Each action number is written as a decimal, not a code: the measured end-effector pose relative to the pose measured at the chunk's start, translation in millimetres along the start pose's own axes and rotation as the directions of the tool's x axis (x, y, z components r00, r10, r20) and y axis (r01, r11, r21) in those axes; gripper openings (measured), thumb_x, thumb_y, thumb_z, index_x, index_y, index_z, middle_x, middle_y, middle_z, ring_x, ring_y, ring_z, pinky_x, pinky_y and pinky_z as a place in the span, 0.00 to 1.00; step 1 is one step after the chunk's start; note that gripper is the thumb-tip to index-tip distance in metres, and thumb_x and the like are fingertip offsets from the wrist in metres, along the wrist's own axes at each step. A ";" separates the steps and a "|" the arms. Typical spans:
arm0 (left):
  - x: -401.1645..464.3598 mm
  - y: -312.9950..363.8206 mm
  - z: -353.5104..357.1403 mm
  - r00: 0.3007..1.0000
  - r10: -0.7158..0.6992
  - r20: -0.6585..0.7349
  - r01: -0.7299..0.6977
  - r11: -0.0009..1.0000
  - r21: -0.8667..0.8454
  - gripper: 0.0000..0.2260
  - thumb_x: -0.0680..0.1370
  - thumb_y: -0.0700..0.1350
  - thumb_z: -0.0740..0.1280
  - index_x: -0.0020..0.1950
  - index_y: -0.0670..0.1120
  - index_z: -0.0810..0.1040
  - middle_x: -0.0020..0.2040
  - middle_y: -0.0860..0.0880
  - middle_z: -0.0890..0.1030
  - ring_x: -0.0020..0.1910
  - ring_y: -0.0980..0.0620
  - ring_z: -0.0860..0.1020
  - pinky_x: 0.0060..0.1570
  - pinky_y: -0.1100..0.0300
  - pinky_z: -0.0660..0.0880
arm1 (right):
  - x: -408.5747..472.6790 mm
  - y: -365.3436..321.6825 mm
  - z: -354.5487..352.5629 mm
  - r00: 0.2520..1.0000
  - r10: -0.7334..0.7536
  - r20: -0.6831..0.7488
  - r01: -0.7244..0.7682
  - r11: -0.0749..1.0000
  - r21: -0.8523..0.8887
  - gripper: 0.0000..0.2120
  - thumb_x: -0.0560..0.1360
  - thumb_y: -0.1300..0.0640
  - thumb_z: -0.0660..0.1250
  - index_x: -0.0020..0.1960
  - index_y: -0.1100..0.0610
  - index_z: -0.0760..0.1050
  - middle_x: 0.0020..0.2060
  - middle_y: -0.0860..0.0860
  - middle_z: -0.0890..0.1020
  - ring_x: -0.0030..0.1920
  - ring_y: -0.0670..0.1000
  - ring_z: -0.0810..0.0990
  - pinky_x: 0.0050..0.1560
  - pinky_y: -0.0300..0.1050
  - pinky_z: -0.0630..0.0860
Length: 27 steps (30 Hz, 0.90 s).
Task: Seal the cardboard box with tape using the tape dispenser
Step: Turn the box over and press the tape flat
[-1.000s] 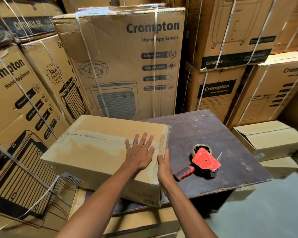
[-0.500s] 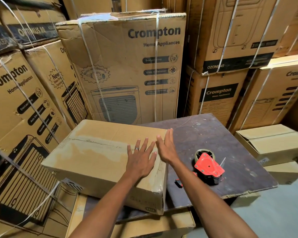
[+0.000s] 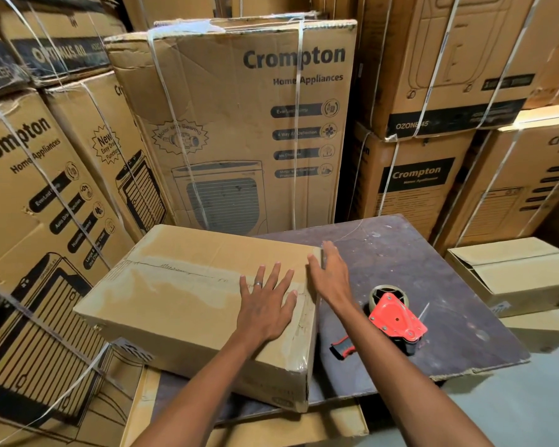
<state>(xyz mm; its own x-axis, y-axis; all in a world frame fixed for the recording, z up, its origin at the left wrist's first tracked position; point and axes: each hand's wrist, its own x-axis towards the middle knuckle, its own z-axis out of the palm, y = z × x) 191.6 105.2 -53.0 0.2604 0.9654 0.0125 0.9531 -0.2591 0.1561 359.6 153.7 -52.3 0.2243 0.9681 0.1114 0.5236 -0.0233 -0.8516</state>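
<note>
A flat cardboard box lies on a dark board, its top flaps closed and shiny tape over its seam and right edge. My left hand rests flat on the box top near the right end, fingers spread, a ring on one finger. My right hand lies with straight fingers along the box's right edge near the far corner. The red tape dispenser with a tape roll lies on the board to the right of my right forearm, untouched.
Tall strapped Crompton cartons wall in the left, back and right. A smaller plain box sits at the right beside the board. Flattened cardboard lies under the board's front. Bare floor shows at the lower right.
My right hand has slid from the near part of the box's right edge up to its far corner. My left hand stays flat on the box top. The dispenser has not moved.
</note>
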 end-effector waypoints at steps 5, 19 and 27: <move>0.2 -1.6 0.7 1.000 -0.007 -0.003 0.007 1.000 -0.008 0.26 0.84 0.62 0.43 0.82 0.60 0.47 0.83 0.53 0.46 0.82 0.45 0.42 0.76 0.33 0.41 | 11.5 -0.5 18.9 0.994 -0.099 0.048 0.108 0.967 -0.231 0.25 0.77 0.43 0.66 0.66 0.59 0.73 0.66 0.58 0.77 0.69 0.59 0.74 0.66 0.53 0.72; 1.4 0.7 -1.2 1.000 -0.013 0.011 0.013 1.000 -0.005 0.26 0.83 0.62 0.42 0.82 0.61 0.47 0.83 0.54 0.45 0.82 0.44 0.43 0.76 0.32 0.41 | 50.9 23.4 -2.7 0.984 0.033 0.175 -0.023 0.998 -0.061 0.27 0.76 0.35 0.65 0.65 0.53 0.79 0.59 0.55 0.84 0.60 0.57 0.81 0.59 0.50 0.76; 0.4 0.6 -1.9 1.000 -0.009 0.022 0.009 1.000 -0.010 0.28 0.82 0.65 0.43 0.82 0.61 0.47 0.83 0.54 0.45 0.82 0.44 0.42 0.75 0.32 0.40 | 68.2 6.1 -14.5 0.960 -0.027 0.280 0.043 0.998 -0.049 0.27 0.80 0.52 0.69 0.76 0.57 0.69 0.69 0.56 0.78 0.71 0.57 0.75 0.72 0.54 0.68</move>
<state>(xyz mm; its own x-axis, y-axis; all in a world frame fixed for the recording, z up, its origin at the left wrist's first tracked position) 192.0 105.5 -51.0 0.2552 0.9668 -0.0109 0.9540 -0.2500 0.1658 390.0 215.9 -42.4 -0.0291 0.9995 -0.0134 0.5727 0.0057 -0.8197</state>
